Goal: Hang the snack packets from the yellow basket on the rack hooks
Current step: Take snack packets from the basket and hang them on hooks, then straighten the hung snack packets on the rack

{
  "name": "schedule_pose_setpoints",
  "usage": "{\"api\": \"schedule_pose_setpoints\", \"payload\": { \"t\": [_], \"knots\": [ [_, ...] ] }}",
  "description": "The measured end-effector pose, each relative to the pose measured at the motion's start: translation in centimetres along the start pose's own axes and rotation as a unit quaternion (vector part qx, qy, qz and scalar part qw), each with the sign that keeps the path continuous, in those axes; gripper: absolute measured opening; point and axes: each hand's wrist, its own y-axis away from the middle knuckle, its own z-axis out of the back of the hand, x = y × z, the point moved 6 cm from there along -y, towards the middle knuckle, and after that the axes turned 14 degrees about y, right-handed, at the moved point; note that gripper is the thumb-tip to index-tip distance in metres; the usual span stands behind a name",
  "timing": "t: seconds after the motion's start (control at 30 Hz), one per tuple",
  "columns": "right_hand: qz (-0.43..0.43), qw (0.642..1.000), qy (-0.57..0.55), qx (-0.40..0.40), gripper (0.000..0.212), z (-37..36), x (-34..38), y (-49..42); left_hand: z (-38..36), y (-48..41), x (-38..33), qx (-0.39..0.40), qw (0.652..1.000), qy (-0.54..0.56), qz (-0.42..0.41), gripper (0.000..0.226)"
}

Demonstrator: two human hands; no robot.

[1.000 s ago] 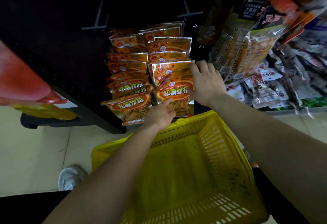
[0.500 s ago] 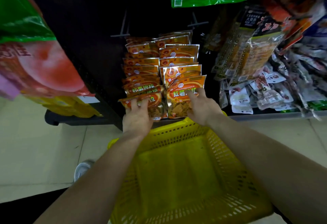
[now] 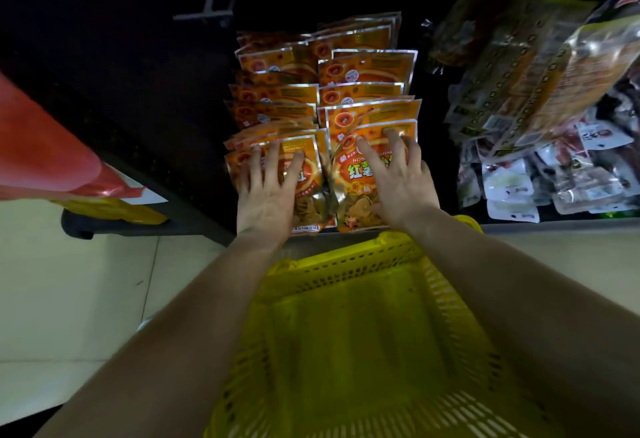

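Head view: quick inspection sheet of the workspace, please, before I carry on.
Surface: tiled floor below the rack.
Job's things: orange packets in two rows on the rack; yellow basket shows no packets inside.
Clutter: red bag at left.
Grips: left hand and right hand flat, fingers straight, each on a front packet.
Cables: nothing seen.
Surroundings: other snack bags hang at right; bare hook above.

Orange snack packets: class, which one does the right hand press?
The front packet of the right column, red characters showing; the right hand lies flat on it.
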Motion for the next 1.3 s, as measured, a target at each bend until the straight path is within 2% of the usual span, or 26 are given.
{"api": "schedule_pose_setpoints", "payload": {
  "t": [0.3,0.5,0.7,0.9,1.0,1.07,1.17,1.3],
  "knots": [
    [0.006,0.999,0.022,-0.033,0.14,-1.3,0.0,-2.4,-0.3,-2.9,0.7,-0.014,0.999,0.017,-0.029,0.137],
    [0.007,1.0,0.022,-0.017,0.132,-0.8,0.0,-1.3,0.2,-2.0,0.2,0.02,0.999,0.011,-0.03,0.129],
    [0.002,1.0,-0.004,0.003,0.121,0.8,-1.4,1.0,2.4,0.6,-0.9,0.046,0.998,0.042,-0.009,0.111],
    [-0.051,0.993,-0.102,0.009,0.1,2.2,-3.8,2.5,6.1,2.4,-3.9,-0.019,0.992,0.113,-0.053,0.092],
    [-0.082,0.977,-0.19,0.044,0.096,1.8,-4.9,2.0,7.6,1.7,-6.2,-0.072,0.984,0.129,-0.096,0.096],
    [-0.074,0.976,-0.197,0.058,0.095,1.6,-4.9,1.4,8.1,0.5,-7.5,-0.087,0.982,0.132,-0.102,0.101],
    [-0.093,0.969,-0.22,0.069,0.101,1.4,-4.6,-0.1,8.0,-2.6,-9.0,-0.076,0.982,0.143,-0.102,0.108],
    [-0.127,0.948,-0.274,0.103,0.122,0.4,-4.7,-2.1,7.3,-7.1,-10.1,-0.029,0.986,0.112,-0.117,0.11]
  ]
}}
